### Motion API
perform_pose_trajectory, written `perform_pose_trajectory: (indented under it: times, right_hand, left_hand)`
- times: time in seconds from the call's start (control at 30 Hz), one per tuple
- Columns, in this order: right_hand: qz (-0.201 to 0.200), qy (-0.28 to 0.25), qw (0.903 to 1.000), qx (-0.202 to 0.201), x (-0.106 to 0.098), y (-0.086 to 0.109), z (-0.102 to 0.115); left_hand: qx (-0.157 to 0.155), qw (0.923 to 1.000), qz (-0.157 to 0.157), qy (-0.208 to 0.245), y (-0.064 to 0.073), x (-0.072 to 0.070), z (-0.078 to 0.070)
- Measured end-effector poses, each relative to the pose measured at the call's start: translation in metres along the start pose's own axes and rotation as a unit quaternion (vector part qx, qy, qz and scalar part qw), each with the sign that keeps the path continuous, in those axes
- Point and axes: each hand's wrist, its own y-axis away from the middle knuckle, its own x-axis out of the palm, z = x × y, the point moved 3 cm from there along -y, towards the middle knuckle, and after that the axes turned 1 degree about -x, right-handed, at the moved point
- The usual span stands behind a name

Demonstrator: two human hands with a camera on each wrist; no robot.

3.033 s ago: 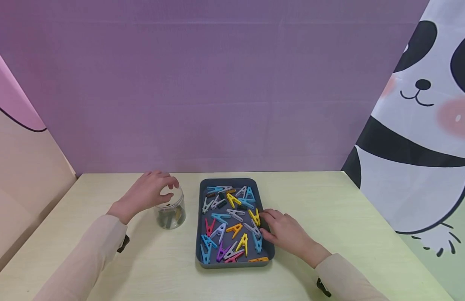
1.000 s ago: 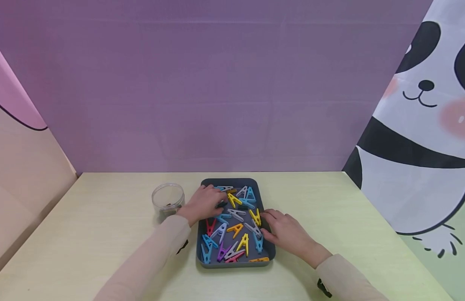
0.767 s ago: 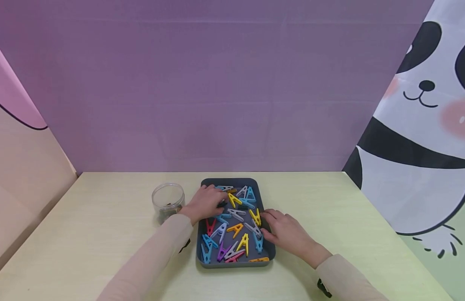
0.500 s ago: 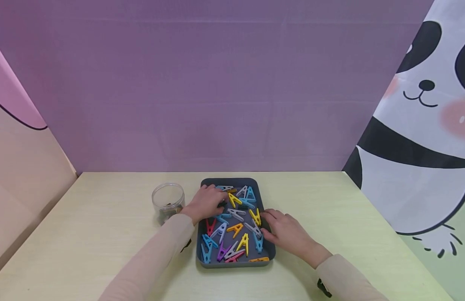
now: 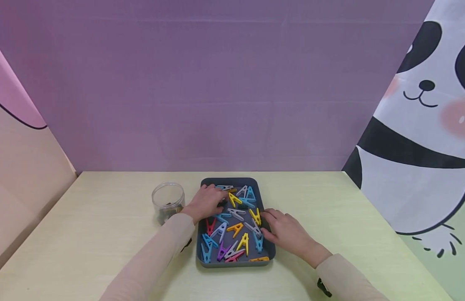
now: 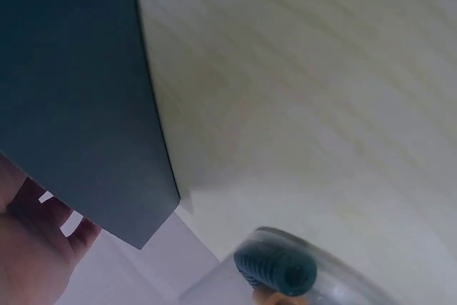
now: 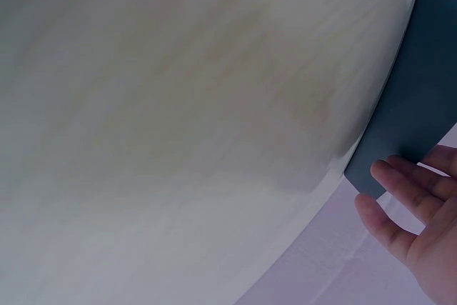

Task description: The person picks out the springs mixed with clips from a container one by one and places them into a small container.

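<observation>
A dark grey tray [image 5: 236, 264] holds several colourful plastic clips, such as a yellow clip [image 5: 242, 242], and small ribbed cylinders, among them a black ribbed cylinder [image 5: 242, 207]. My left hand [image 5: 205, 203] reaches over the tray's left rim, thumb and fingers bent around a black piece [image 5: 222, 203]. Whether they pinch it I cannot tell. My right hand [image 5: 288, 233] rests at the right rim, fingertips over the edge; in the right wrist view its other fingers lie loosely by the tray's outer wall [image 7: 421, 83].
A clear open jar [image 5: 168, 196] stands left of the tray, beside my left wrist, with small pieces inside. One is a dark ribbed cylinder [image 6: 275, 269]. The pale wooden table [image 5: 104, 234] ends at a purple backdrop [image 5: 179, 83]; a panda print [image 5: 424, 125] is on the right.
My left hand has moved from above the jar rightward into the tray's upper left, where it stays nearly still over the last second. The right hand keeps its place at the rim.
</observation>
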Motion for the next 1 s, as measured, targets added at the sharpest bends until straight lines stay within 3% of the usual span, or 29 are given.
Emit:
perform_pose_trajectory:
  times: [1.0]
  right_hand:
    - [0.004,0.002,1.0,0.001,-0.0006,0.0003,0.0008]
  left_hand:
    - [-0.013,0.9986,0.023,0.045,-0.0022,0.0003,-0.0024]
